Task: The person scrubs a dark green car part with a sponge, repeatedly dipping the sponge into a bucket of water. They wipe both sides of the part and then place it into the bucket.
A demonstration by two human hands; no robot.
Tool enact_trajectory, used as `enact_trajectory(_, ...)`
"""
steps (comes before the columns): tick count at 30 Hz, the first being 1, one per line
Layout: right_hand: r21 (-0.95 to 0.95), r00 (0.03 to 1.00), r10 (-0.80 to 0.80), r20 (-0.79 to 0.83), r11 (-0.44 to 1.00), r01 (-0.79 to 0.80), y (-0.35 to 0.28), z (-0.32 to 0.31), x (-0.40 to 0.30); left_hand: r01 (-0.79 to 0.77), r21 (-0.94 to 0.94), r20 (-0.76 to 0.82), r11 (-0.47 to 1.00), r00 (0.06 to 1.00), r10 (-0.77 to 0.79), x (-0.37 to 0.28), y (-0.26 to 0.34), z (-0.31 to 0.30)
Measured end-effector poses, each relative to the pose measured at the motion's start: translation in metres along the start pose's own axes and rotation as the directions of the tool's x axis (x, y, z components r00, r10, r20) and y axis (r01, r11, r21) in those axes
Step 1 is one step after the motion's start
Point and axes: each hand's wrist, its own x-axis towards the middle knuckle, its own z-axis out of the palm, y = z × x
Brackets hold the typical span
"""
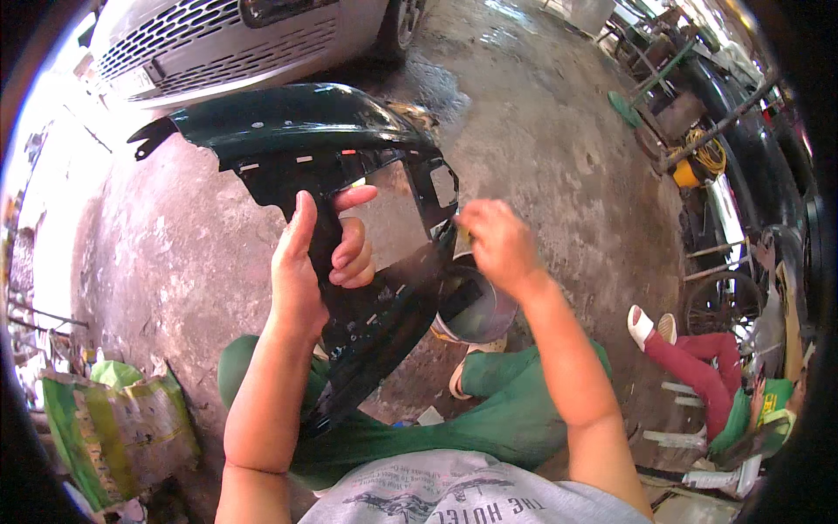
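A black car body panel [314,118], seemingly a bumper or fender, stands tilted before me, its lower end between my legs. Near the middle of the view, my left hand [327,252] grips a narrow black strut of it, thumb up on one side and fingers through to the other. At the panel's right edge, my right hand [497,239] is slightly blurred, fingers curled around something small and yellowish, perhaps a piece of sandpaper or a pad. Just below that hand stands a bucket [481,311] with cloudy liquid and a dark object inside, partly hidden by the panel.
A silver car [294,46] stands beyond the panel. On the right, another person in red trousers [694,360] sits low, near a wheel and metal frames. A green and yellow sack [124,432] lies at lower left. Farther right, a yellow cable [707,150] hangs by dark car bodywork.
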Motion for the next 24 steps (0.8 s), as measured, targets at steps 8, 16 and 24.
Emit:
enact_trajectory(8,-0.062,0.998,-0.053,-0.032,0.997,0.051,0.003,-0.002,0.002,-0.003,-0.016,0.002,1.0,1.0,0.003,0.0,-0.001,0.0)
enact_trajectory(16,0.194,0.953,-0.294,-0.07,0.933,0.302,-0.103,0.003,-0.012,-0.01,-0.083,-0.065,0.996,0.998,0.004,0.015,0.005,-0.026)
enact_trajectory(24,0.196,0.961,-0.213,-0.175,0.949,0.246,-0.073,0.018,-0.004,-0.059,-0.224,-0.019,0.973,0.998,0.056,0.019,0.009,-0.037)
